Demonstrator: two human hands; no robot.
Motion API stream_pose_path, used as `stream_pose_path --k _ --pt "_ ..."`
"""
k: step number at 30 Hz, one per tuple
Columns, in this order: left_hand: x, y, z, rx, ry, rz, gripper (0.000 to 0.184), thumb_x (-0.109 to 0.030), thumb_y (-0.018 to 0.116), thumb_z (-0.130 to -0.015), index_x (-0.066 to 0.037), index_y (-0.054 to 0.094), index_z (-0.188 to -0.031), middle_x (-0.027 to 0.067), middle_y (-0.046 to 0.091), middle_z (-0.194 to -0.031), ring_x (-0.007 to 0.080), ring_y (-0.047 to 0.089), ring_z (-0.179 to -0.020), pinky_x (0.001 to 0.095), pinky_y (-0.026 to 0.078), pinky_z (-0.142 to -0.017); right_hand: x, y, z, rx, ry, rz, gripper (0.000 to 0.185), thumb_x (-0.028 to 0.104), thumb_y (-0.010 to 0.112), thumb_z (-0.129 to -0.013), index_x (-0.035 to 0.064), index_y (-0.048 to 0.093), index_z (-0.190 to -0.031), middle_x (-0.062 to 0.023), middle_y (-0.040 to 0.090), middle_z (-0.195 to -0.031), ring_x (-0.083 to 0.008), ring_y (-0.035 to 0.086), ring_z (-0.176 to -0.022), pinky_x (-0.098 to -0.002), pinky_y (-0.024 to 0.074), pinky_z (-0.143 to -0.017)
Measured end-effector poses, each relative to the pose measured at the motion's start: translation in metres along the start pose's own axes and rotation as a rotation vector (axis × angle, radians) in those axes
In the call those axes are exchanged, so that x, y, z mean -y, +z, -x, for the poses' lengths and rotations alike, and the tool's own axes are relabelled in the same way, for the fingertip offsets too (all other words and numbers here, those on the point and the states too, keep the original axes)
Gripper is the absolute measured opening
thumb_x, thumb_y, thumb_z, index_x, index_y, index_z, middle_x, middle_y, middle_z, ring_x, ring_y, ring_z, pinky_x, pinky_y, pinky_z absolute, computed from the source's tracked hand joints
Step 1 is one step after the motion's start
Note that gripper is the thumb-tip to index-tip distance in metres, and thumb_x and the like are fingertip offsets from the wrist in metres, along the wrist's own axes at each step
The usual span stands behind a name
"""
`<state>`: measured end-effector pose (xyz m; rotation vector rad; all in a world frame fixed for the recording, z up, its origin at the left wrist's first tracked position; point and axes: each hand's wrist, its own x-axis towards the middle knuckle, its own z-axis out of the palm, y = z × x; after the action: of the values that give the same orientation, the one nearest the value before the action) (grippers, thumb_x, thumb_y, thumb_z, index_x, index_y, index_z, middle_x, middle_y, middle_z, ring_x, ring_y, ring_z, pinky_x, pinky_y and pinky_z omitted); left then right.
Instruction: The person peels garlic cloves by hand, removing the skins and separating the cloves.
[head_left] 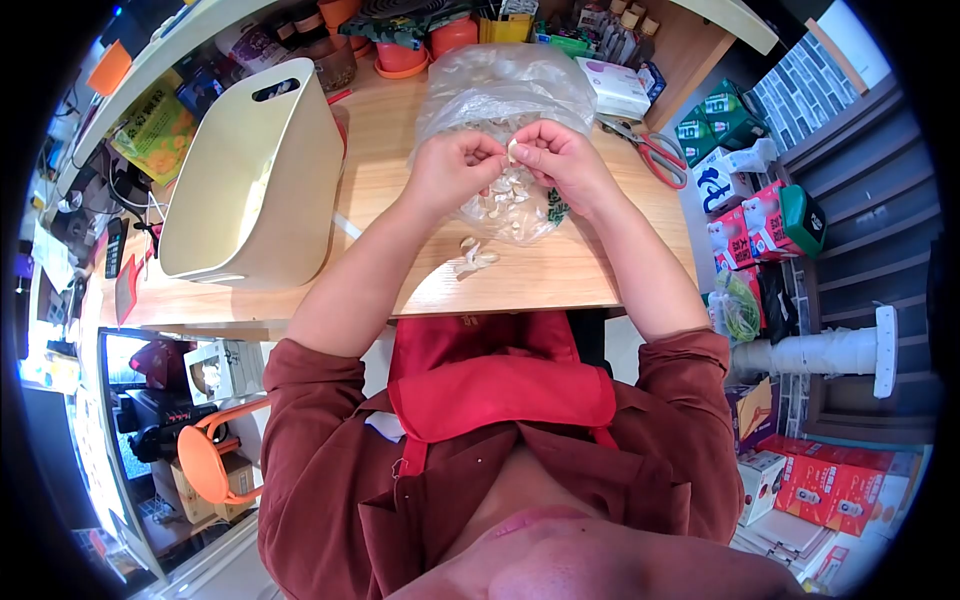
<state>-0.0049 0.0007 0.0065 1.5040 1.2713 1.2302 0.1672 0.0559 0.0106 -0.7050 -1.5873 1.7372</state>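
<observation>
My left hand (458, 166) and my right hand (562, 165) meet over the table, fingertips nearly touching. Between thumb and fingers, my right hand pinches a small cream-white piece (513, 150) that looks like a garlic clove. The fingers of my left hand are also pinched together right beside it; what they grip is hidden. Beneath both hands lies a clear plastic bag (495, 80), its nearer part holding several pale pieces (510, 205). A few whitish scraps (474, 258) rest on the wood nearer to me.
A tall cream plastic bin (300, 190) stands at the left of the wooden table (540, 280). Red-handled scissors (663, 160) lie at the right edge, close to a white box (615, 88). Pots and bottles (620, 30) line the back. An orange stool (205, 462) is at lower left.
</observation>
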Motion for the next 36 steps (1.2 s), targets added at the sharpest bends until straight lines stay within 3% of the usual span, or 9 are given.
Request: stream_pose_path --k 10,18,21,27,30,36 --pt "0.0 -0.002 -0.001 0.038 -0.043 0.092 0.01 -0.007 0.062 -0.077 0.002 0.061 -0.081 0.0022 0.059 -0.065 0.0056 0.053 -0.052 0.0202 0.042 -0.047 0.0 -0.001 0.0 0.017 0.003 0.049 0.017 0.016 0.065 -0.08 0.0063 0.057 -0.091 0.0057 0.05 -0.067 -0.002 0.04 -0.054 -0.016 0.0283 -0.046" --pt "0.004 -0.002 -0.002 0.018 0.026 -0.009 0.005 -0.006 0.059 -0.079 -0.002 0.058 -0.081 -0.0009 0.056 -0.066 0.0036 0.051 -0.054 0.0171 0.04 -0.048 0.002 -0.002 0.001 0.096 0.006 -0.025 0.015 0.015 0.059 -0.083 0.0053 0.055 -0.093 0.0002 0.056 -0.075 -0.0027 0.038 -0.054 -0.0161 0.0269 -0.046" --pt "0.008 -0.002 -0.004 -0.027 0.033 0.075 0.006 -0.007 0.061 -0.074 -0.001 0.06 -0.077 -0.0016 0.056 -0.063 0.003 0.051 -0.054 0.0187 0.04 -0.048 0.003 -0.002 0.001 0.119 -0.001 -0.071 0.014 0.015 0.057 -0.085 0.0051 0.054 -0.094 -0.0011 0.056 -0.078 -0.0028 0.037 -0.054 -0.0159 0.0262 -0.046" --pt "0.01 -0.003 -0.005 -0.032 0.069 0.049 0.005 -0.004 0.056 -0.081 0.0 0.057 -0.085 0.0007 0.056 -0.07 0.0045 0.051 -0.056 0.0181 0.041 -0.049 0.004 -0.004 0.002 0.142 -0.009 -0.179 0.013 0.016 0.055 -0.086 0.0052 0.054 -0.095 -0.002 0.057 -0.079 -0.0028 0.037 -0.055 -0.0156 0.0261 -0.046" --pt "0.018 0.001 -0.007 -0.09 0.088 0.014 0.011 -0.005 0.059 -0.077 -0.004 0.063 -0.087 -0.001 0.059 -0.066 0.0032 0.051 -0.057 0.0198 0.042 -0.05 0.004 -0.004 0.001 0.141 0.003 -0.197 0.014 0.015 0.055 -0.086 0.0051 0.054 -0.095 -0.0027 0.058 -0.08 -0.0028 0.037 -0.055 -0.0155 0.0263 -0.046" --pt "0.014 0.003 -0.006 -0.145 0.12 0.007 0.012 -0.007 0.062 -0.076 -0.003 0.063 -0.088 0.0008 0.061 -0.072 0.0041 0.052 -0.057 0.0196 0.043 -0.052 0.005 -0.004 0.001 0.135 0.009 -0.232 0.013 0.013 0.053 -0.087 0.0046 0.053 -0.097 -0.0029 0.057 -0.081 -0.0027 0.037 -0.056 -0.0152 0.0266 -0.045"
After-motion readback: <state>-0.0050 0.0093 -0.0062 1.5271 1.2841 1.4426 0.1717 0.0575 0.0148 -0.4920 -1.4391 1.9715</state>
